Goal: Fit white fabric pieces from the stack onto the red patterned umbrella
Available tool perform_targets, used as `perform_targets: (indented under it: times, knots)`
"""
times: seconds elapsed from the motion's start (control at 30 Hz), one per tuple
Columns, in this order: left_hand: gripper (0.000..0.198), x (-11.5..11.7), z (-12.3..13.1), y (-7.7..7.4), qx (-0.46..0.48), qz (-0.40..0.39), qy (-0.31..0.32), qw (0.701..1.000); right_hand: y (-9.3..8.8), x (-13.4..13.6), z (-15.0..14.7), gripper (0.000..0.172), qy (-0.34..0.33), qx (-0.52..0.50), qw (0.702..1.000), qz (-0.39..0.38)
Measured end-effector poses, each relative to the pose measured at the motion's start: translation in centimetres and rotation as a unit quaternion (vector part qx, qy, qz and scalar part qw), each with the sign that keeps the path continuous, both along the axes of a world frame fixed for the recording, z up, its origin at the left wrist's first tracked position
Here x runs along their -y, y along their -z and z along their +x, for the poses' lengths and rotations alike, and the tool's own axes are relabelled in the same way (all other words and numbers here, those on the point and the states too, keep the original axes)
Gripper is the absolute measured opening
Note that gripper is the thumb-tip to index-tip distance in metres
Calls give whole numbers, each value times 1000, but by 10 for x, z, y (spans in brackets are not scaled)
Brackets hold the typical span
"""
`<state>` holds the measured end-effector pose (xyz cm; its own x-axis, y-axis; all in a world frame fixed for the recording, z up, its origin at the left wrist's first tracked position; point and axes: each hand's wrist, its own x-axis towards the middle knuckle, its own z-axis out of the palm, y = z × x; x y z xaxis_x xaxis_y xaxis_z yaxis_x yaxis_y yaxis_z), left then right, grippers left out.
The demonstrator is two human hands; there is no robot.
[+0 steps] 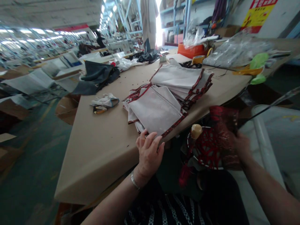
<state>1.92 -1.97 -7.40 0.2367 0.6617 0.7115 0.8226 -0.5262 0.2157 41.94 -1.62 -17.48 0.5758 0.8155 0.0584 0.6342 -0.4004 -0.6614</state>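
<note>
My left hand [150,151] rests at the table's front edge, fingers spread and fingertips on the near corner of a stack of white fabric pieces [156,107] with dark red patterned binding. Behind it lies a second stack of similar bound pieces [179,76], partly overlapped. Off the table to the right, my right hand [242,145] is smeared by motion and closed round a bunched red patterned cloth [223,120]. Below that cloth is a basket [199,161] holding red strips. A rounded tan knob [196,131] stands at its rim.
The brown-covered table [98,156] carries a small cloth bundle [105,101] and dark grey fabric [96,76] on the left. At the back right are an orange container [191,50] and clear plastic bags [239,50]. A white surface [278,134] stands at my right.
</note>
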Motion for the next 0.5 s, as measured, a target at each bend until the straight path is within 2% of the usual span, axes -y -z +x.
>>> perform_targets:
  times: [0.07,0.1,0.13,0.17,0.23,0.3,0.33,0.4,0.43,0.5]
  knots:
    - [22,-3,4,-1,-20,-4,-17,1000,44,7,-2,47,33,3,998,-48]
    - [21,-4,5,-2,-24,-2,-20,1000,55,9,-5,49,31,-6,998,-53]
    - [20,-5,6,-2,-27,2,-21,999,58,10,-10,53,27,-15,998,-48]
    - [18,-6,7,-3,-32,5,-21,999,53,9,-16,57,27,-24,999,-33]
    - [16,-8,7,-5,-45,11,-21,999,23,7,-34,59,38,-38,998,42]
    - [15,-10,7,-6,-62,11,-23,998,-26,6,-62,49,29,-42,987,155]
    - [15,-10,6,-7,-71,10,-23,997,-53,6,-80,41,-11,-39,974,223]
    - [15,-12,4,-8,-86,12,-26,996,-104,9,-120,28,-159,-3,936,315]
    - [15,-12,3,-9,-93,12,-26,995,-123,10,-140,24,-246,15,905,348]
    - [15,-13,1,-11,-108,11,-22,994,-147,8,-177,21,-386,62,845,363]
